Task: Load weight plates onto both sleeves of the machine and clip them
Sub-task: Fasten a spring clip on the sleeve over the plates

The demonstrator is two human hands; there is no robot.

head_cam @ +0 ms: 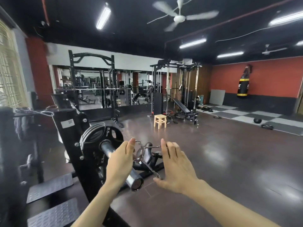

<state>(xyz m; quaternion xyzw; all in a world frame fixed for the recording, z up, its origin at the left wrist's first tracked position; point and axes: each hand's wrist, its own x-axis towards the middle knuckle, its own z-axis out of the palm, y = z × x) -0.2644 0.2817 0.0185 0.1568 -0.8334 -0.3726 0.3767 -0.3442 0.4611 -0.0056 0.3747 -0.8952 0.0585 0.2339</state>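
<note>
A: What is the person working on at this moment?

B: The person is bringing a spring clip [139,152] toward the sleeve [121,166] of the machine. The right hand [176,167] is squeezing the clip's two wire handles, fingers on the upper one and thumb on the lower. The left hand [121,158] is lying along the sleeve with its fingers straight, the fingertips touching the coil.

A: And where is the clip sitting?

B: It is hanging between the two hands, just beyond the left fingertips. Whether the coil is already going round the sleeve, nobody can tell; the left hand is hiding that spot.

A: How should the step go?

B: Judging from this, the right hand is going to need a firm squeeze so the coil is opening wide, then a straight slide away from the wrists until it is pressing against the weight plates [100,141].

A: What is the clip looking like?

B: It is showing as bright chrome wire, several turns wound close, with two long handles splaying apart. The plates beyond the left hand are looking black and ribbed, marked 2.5 kg, sitting flush on the steel sleeve.
</note>
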